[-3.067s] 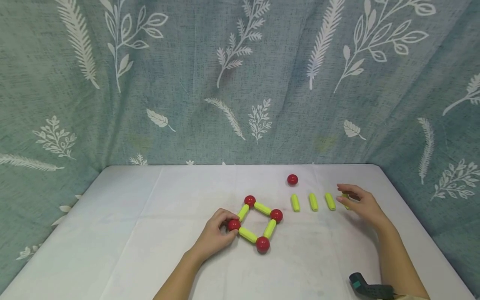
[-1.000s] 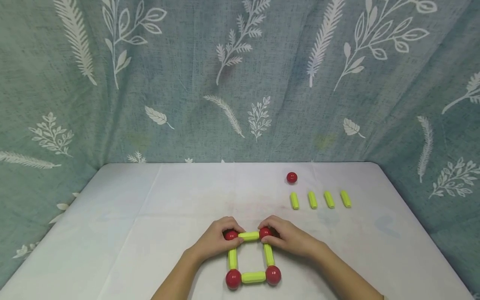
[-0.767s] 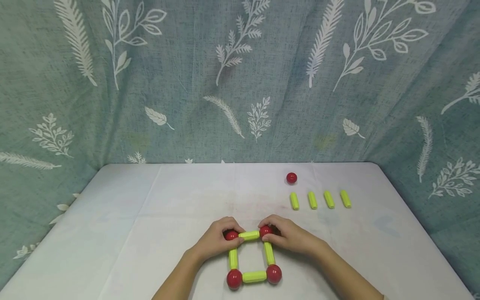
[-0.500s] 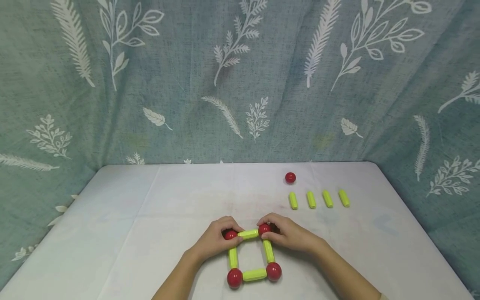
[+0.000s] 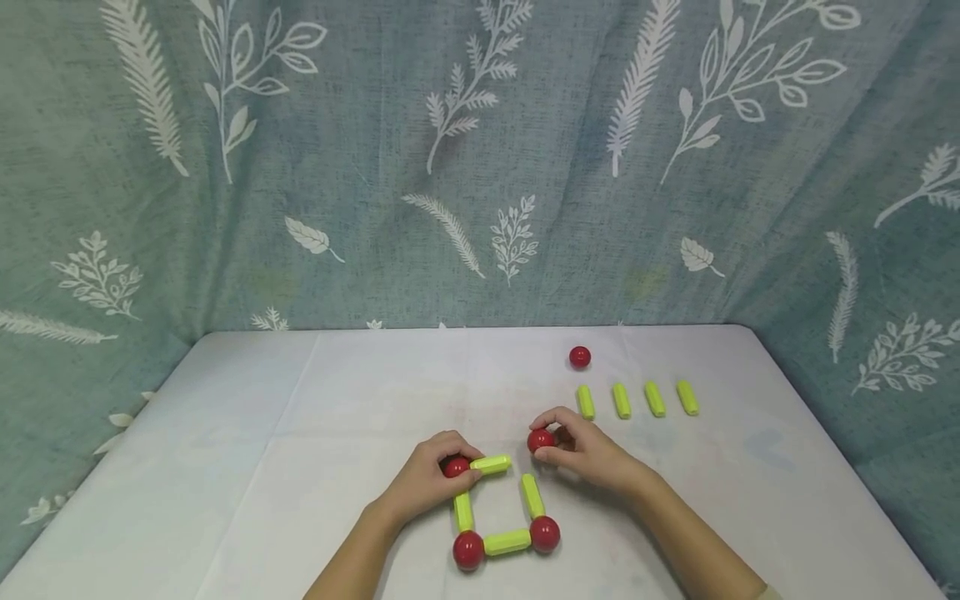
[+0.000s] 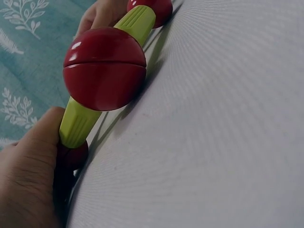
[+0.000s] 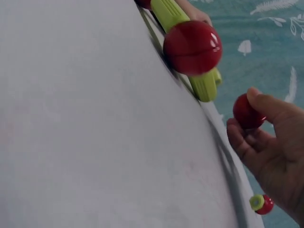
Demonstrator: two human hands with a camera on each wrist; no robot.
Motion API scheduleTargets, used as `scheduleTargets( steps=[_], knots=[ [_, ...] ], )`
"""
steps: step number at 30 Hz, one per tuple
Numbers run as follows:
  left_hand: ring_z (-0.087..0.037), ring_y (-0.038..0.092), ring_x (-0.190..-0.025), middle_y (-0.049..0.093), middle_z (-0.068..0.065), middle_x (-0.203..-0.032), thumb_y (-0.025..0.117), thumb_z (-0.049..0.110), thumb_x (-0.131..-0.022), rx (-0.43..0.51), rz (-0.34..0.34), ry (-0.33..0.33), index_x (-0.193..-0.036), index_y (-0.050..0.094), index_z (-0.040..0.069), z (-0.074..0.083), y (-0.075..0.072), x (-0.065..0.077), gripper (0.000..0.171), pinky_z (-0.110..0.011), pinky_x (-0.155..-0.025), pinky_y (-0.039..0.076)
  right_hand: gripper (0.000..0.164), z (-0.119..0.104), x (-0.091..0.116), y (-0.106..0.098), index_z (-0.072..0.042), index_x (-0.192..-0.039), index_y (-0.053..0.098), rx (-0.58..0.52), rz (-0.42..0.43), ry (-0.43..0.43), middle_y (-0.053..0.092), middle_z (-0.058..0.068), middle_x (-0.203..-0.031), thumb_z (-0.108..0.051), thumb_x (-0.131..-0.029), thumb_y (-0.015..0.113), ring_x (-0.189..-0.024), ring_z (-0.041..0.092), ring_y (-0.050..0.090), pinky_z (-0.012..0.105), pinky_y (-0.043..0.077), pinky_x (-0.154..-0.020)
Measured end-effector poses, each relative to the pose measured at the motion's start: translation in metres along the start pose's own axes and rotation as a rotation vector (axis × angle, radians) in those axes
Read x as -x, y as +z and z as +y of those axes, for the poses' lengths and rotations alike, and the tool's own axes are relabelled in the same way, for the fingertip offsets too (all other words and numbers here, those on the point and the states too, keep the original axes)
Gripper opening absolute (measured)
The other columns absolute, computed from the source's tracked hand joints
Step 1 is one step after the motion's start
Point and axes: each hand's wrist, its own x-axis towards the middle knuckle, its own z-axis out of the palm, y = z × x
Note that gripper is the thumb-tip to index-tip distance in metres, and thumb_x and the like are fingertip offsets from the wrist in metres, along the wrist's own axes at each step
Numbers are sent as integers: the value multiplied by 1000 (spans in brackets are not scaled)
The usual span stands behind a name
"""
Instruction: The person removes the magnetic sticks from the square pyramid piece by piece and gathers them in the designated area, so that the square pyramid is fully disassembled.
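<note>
Yellow-green rods and red balls form a square with one corner parted. My left hand (image 5: 431, 475) grips the far-left corner ball (image 5: 454, 467), thumb and fingers around it, at the start of the far rod (image 5: 491, 465). My right hand (image 5: 588, 454) pinches a red ball (image 5: 539, 440) between thumb and fingertips, apart from the rods; the right wrist view shows this ball (image 7: 248, 111) with a gap to the right side rod (image 7: 204, 88). The near-left ball (image 5: 468, 551) and near-right ball (image 5: 545, 534) stay joined by the near rod (image 5: 507, 542).
Beyond my right hand, several loose yellow-green rods (image 5: 622, 401) lie in a row on the white-covered table (image 5: 337, 400). A single red ball (image 5: 580, 357) sits behind them. A leaf-patterned blue-green cloth (image 5: 375, 250) hangs behind and at both sides.
My right hand came from the loose rods to the square, which turned and shifted nearer. In the last half second it pulled the far-right ball off both rods; my left hand kept its grip.
</note>
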Motion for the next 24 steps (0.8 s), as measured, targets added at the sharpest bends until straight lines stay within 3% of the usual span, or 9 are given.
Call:
scheduleTargets(
  steps=[4,8,13,17,24],
  knots=[
    [-8,55,-86,62,14,-91,74,15,-79,-28,25,-6,-95,69,26,2,1,-1,20,-21,-72,51,36,-4,0,-12,-9,-118,52,-36,114,42,60,8,-109,-19,-87,69,-96,22,58,22,51,-79],
    [-6,54,-86,61,15,-91,75,23,-81,-73,33,2,-96,70,24,0,0,-1,16,-21,-71,50,39,-2,0,-27,-4,-120,52,-50,263,24,58,14,-116,-16,-87,69,-97,25,61,22,53,-80],
    [-6,55,-87,62,15,-94,71,35,-84,-74,-11,-18,-102,70,23,-4,-7,1,22,-21,-75,48,41,6,-4,-50,-2,-121,55,42,410,-5,60,15,-116,-18,-86,70,-100,26,59,20,51,-81],
    [-7,56,-91,64,11,-102,68,34,-86,-17,-76,-41,-110,68,22,-6,-12,0,26,-22,-81,47,40,14,-10,-73,-4,-121,56,116,469,35,62,15,-115,-17,-86,70,-102,27,58,19,49,-83],
    [-9,58,-103,66,-3,-113,65,13,-89,80,-187,-35,-118,65,9,3,-17,-2,30,-25,-94,46,42,24,-22,-105,-3,-125,52,181,478,175,57,20,-122,-16,-88,68,-111,34,57,43,50,-92]
  ],
)
